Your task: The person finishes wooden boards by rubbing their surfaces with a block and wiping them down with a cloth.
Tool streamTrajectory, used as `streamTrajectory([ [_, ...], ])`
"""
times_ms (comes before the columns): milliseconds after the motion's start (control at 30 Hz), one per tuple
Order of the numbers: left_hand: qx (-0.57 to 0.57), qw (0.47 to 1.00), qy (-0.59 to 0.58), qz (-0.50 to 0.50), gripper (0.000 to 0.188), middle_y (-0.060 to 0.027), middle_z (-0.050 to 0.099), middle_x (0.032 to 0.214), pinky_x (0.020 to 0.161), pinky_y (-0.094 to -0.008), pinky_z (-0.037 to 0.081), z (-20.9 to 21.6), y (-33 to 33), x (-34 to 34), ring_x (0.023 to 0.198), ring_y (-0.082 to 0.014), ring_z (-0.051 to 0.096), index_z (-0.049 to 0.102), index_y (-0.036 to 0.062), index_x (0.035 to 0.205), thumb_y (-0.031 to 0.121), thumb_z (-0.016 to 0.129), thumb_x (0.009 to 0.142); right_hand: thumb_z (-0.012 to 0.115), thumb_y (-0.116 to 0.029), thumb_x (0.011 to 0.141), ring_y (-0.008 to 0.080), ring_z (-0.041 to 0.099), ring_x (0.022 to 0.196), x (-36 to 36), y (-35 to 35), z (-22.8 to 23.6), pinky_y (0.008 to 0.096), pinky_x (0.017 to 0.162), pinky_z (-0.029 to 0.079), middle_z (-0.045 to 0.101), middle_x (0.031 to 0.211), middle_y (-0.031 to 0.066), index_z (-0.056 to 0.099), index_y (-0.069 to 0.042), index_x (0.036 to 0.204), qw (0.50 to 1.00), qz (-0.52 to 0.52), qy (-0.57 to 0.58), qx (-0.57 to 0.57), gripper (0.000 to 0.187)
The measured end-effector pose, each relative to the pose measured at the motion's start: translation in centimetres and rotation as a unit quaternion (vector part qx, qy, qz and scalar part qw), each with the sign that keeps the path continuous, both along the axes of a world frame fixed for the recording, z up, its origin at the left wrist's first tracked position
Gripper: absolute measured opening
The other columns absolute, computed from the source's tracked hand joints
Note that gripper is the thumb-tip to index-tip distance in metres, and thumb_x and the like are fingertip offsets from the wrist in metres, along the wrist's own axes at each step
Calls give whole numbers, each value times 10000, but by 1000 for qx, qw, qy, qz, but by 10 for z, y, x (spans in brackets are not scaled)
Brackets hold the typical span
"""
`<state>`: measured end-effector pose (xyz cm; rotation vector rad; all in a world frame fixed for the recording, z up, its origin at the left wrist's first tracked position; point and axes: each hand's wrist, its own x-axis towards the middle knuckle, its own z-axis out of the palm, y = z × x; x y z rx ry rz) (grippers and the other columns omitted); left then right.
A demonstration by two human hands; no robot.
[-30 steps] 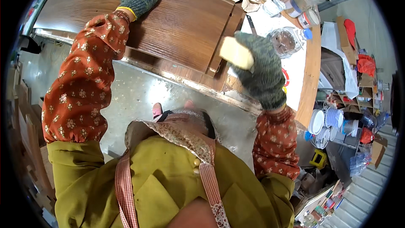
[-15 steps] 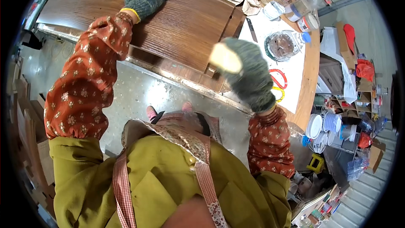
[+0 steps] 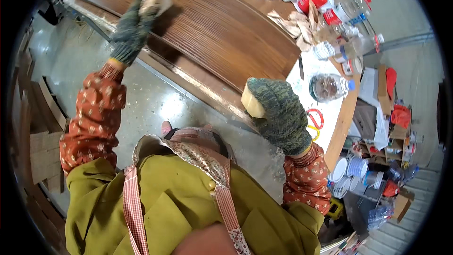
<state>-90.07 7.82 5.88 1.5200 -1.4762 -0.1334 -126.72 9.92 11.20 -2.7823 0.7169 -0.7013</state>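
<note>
My left hand (image 3: 139,21), in a dark green knit glove with bare fingertips, is closed on a small whitish piece (image 3: 165,2) over the left part of a long brown wood-grain panel (image 3: 212,23). Whether that piece is cloth or something firmer I cannot make out. My right hand (image 3: 283,113), gloved alike, grips a pale yellow block (image 3: 252,101), sponge-like in look. It hangs by the panel's near right corner, above the table's front edge, apart from the panel's surface. Most of the right fingers are hidden behind the glove's back.
Right of the panel, a white sheet (image 3: 302,73) bears a large clear bottle (image 3: 328,87) with a blue cap, red-handled scissors (image 3: 315,118) and a dark blade (image 3: 301,67). Crumpled tan cloth (image 3: 304,26) and several bottles lie beyond. Buckets (image 3: 356,166) stand on the right; boards (image 3: 45,151) lean at left.
The view has shifted. My left hand has moved left and nearer along the panel. My right hand, blurred before over the panel's right end, is now steadier and lower, still holding the yellow block.
</note>
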Motion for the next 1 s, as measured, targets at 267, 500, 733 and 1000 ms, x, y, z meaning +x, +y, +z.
streamTrajectory([
  [267, -22, 970, 163, 181, 409, -124, 590, 1171, 900, -321, 449, -78, 149, 28, 1051, -207, 563, 480, -6, 1283, 260, 489, 973, 720, -176, 713, 331, 583, 984, 164, -59, 6, 430, 888, 461, 608, 1095, 148, 514, -92, 1267, 974, 191, 100, -66, 597],
  [500, 115, 875, 359, 303, 496, -105, 558, 1255, 965, -340, 417, -183, 265, 12, 1133, -201, 529, 459, 34, 1325, 328, 544, 935, 721, -272, 716, 343, 566, 1044, 397, -120, 14, 433, 931, 437, 602, 1116, 155, 501, -115, 1241, 948, 231, 184, -122, 590],
  [733, 142, 840, 355, 386, 470, -111, 554, 1253, 981, -332, 395, -216, 308, 1, 1141, -207, 523, 490, 35, 1302, 350, 513, 954, 707, -189, 745, 307, 592, 996, 268, -90, 9, 408, 882, 482, 605, 1124, 139, 538, -96, 1231, 943, 292, 138, -84, 522],
  [1000, 157, 866, 383, 281, 434, -122, 606, 1174, 900, -324, 464, -206, 222, -43, 1050, -196, 578, 488, 71, 1299, 248, 591, 917, 771, -124, 634, 332, 566, 1071, -27, -7, 39, 433, 913, 455, 580, 1187, 148, 539, -53, 1220, 971, 79, 216, 72, 634],
])
